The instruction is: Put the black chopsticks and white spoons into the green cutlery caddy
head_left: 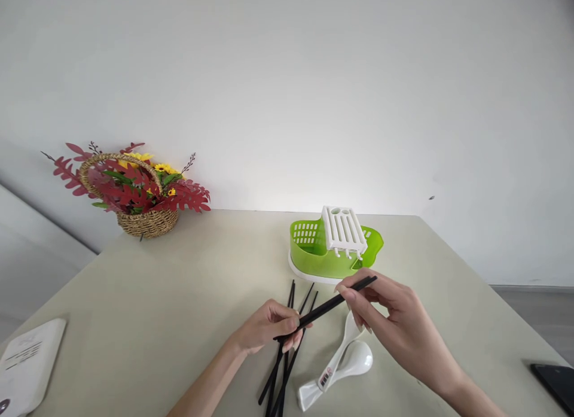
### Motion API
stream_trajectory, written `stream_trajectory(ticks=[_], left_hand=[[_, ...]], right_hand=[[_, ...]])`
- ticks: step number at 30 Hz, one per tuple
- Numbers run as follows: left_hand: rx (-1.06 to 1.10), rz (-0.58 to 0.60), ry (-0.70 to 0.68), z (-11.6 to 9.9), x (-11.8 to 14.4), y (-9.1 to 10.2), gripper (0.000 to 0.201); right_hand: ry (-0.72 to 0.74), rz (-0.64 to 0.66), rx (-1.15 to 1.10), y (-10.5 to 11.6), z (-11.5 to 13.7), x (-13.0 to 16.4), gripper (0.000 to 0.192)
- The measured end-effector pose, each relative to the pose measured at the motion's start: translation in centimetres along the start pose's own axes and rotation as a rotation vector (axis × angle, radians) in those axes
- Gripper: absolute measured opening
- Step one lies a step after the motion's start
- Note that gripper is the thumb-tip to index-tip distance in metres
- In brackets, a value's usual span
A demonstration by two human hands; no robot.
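Note:
Black chopsticks are held together at a slant above the table, bridging both hands. My left hand pinches their lower left end, while my right hand grips them near the upper right end. Beneath my left hand lie several more black chopsticks, crossed over one another on the table. Two white spoons lie crossed just to the right of that pile; my right hand partly hides the farther one. Behind the hands stands a green basket with a white slotted holder across its top.
A wicker basket of red leaves and yellow flowers stands at the back left, near the wall. At the left table edge is a white box-like object. A dark phone-like object lies at the right edge.

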State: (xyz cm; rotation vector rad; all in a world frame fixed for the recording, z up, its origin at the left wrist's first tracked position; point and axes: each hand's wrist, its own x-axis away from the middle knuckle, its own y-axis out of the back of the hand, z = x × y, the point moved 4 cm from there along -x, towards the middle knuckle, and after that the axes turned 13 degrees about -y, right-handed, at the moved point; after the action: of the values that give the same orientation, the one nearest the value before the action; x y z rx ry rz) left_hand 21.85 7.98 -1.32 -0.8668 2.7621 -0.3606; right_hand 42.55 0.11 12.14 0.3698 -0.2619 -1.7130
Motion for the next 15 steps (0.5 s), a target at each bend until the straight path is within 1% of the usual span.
stream_trajectory(ticks=[5,10,15], left_hand=[[-0.037,-0.049,-0.001,0.0,0.0,-0.1,0.058],[-0.076,-0.050,-0.001,-0.5,-0.1,-0.4,0.050],[-0.048,-0.063,0.010,-1.1,-0.3,-0.8,0.046]], right_hand=[[0.002,-0.007,0.078,0.0,0.0,-0.2,0.030],[0.016,-0.051,0.131,0.4,-0.2,-0.6,0.032],[0.004,-0.084,0.155,0.9,-0.3,-1.1,0.032]])
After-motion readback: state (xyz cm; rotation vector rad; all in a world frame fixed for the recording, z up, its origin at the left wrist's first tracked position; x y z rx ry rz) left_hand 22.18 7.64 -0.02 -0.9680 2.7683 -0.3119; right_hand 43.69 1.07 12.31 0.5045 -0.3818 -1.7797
